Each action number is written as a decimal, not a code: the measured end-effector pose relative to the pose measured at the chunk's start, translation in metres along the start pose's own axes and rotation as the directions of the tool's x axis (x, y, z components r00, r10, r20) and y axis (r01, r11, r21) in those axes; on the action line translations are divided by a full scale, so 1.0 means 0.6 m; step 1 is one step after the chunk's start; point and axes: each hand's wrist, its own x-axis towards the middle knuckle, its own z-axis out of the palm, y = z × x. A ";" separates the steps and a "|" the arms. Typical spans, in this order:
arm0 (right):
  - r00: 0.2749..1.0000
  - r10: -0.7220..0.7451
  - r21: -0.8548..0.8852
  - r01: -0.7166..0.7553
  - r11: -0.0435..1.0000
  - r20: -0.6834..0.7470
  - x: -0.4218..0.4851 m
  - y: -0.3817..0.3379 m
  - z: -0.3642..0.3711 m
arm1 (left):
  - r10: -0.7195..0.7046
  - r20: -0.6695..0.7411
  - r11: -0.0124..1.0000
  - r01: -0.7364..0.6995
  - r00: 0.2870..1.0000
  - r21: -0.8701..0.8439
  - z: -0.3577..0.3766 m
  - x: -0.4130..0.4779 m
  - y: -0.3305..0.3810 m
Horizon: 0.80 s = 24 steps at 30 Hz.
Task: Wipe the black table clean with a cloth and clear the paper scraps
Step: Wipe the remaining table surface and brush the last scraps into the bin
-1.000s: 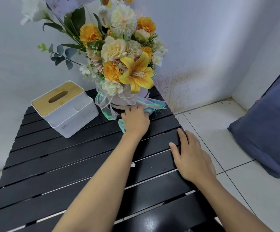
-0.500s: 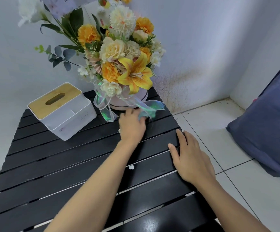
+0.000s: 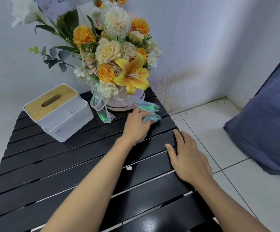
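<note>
On the far right part of the black slatted table, just in front of the flower pot, my left hand holds a bunched light-blue cloth against the slats. The cloth pokes out past my fingers; most of it is hidden under the hand. My right hand rests flat, fingers straight, on the table's right edge. A small white paper scrap lies between two slats beside my left forearm.
A white tissue box with a wooden lid stands at the back left. A flower arrangement in a pale pot with trailing ribbon stands at the back. White tiled floor and a blue cushion lie to the right.
My left hand has slid to the right along the far slats with the cloth, which now shows past the fingers. My right hand has stayed on the table edge.
</note>
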 end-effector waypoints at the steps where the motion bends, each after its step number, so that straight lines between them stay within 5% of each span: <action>1: 1.000 -0.001 -0.001 0.001 1.000 0.001 0.000 0.001 0.000 | 0.010 0.141 0.991 0.010 0.990 -0.135 -0.018 0.001 0.006; 3: 1.000 -0.002 -0.002 0.002 1.000 -0.001 0.000 0.002 0.000 | -0.052 0.210 0.971 0.098 0.976 -0.216 -0.051 0.006 0.000; 6: 1.000 -0.003 0.008 0.003 1.000 0.004 -0.001 0.002 0.001 | -0.266 -0.179 0.961 0.276 0.947 0.034 -0.064 0.020 -0.040; 9: 1.000 -0.006 0.002 0.006 1.000 0.001 -0.001 0.004 0.001 | -0.319 -0.277 0.900 0.381 0.906 0.210 -0.034 0.015 -0.031; 12: 1.000 -0.012 0.004 0.012 1.000 0.001 -0.001 0.005 0.001 | -0.143 -0.205 0.950 0.192 0.968 0.244 -0.010 0.003 -0.015; 15: 1.000 -0.010 0.009 0.010 1.000 0.013 -0.001 0.003 -0.001 | -0.032 0.035 0.994 0.028 0.999 0.109 -0.043 -0.031 -0.018; 18: 1.000 -0.011 -0.001 0.011 1.000 0.005 -0.002 0.002 0.000 | -0.069 0.368 0.983 0.126 0.927 -0.132 -0.114 -0.067 -0.007; 21: 1.000 -0.006 0.001 0.006 1.000 0.003 -0.002 0.002 -0.001 | -0.148 0.323 0.959 0.215 0.935 -0.185 -0.154 -0.064 0.000; 24: 1.000 0.001 0.010 -0.001 1.000 0.004 -0.002 0.001 0.000 | -0.039 0.186 0.976 0.077 0.982 -0.205 -0.133 -0.029 0.043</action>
